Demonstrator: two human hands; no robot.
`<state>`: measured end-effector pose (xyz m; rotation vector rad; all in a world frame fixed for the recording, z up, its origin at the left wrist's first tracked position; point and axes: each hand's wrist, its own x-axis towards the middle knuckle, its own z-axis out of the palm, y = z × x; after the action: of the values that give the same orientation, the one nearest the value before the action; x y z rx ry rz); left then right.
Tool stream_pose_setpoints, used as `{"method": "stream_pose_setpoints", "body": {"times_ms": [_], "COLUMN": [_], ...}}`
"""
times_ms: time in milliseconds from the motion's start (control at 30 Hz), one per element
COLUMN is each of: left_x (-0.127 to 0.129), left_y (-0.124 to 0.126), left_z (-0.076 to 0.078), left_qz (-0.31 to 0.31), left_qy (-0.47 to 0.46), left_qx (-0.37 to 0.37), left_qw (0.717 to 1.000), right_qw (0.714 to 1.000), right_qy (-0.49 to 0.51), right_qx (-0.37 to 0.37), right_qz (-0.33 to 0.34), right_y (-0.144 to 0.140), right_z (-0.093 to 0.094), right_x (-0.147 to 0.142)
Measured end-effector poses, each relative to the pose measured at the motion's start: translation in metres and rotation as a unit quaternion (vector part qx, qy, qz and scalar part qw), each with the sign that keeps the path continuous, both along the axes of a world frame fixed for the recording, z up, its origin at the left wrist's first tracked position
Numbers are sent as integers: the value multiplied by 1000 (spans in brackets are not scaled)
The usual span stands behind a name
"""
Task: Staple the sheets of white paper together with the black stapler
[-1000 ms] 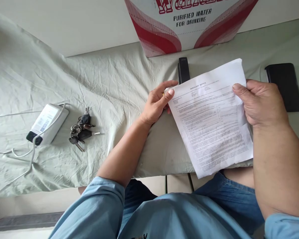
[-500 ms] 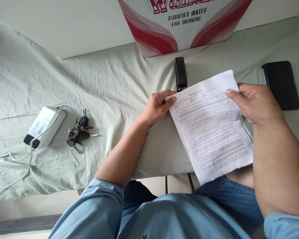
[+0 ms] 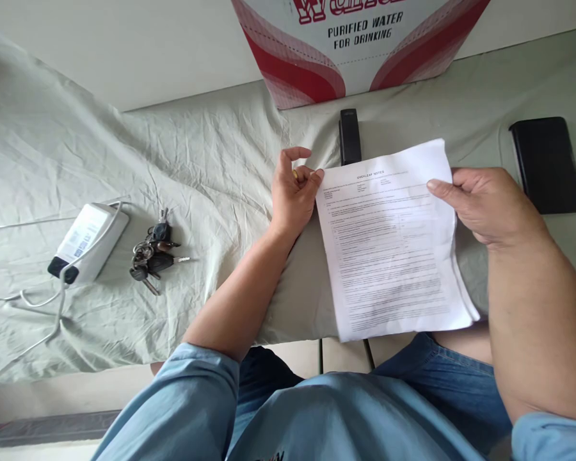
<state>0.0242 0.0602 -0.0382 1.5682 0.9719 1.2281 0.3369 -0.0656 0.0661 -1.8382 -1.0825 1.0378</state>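
printed sheets are pinched by the left hand at their top left corner and by the right hand at their right edge, over the near edge of the cloth-covered surface. a stapler is partly hidden by them.

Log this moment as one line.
left hand: pinching papers at top-left corner | right hand: holding upper right edge | stapler: partly hidden by papers | keys: on cloth
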Motion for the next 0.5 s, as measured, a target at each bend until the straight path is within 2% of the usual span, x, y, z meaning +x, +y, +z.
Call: {"method": "stream_pose_setpoints", "body": {"times_ms": [167,300,367,500], "left_x": [-1,0,1,1], "left_y": [1,-6,-8,-11], "left_z": [0,9,12,15], "left_qz": [13,26,29,23], "left_qy": [2,81,105,124], "left_qx": [5,2,0,-4], "left_qw": [1000,996,994,992], "right_qw": [988,979,977,979], "right_qy": [123,78,75,97], "right_qx": [-87,-160,-167,-137], "right_qz": [-34,-96,-110,-117], "right_y": [-1,3,4,3], "right_z": [13,20,23,20], "right_x": [-3,-3,-4,1]}}
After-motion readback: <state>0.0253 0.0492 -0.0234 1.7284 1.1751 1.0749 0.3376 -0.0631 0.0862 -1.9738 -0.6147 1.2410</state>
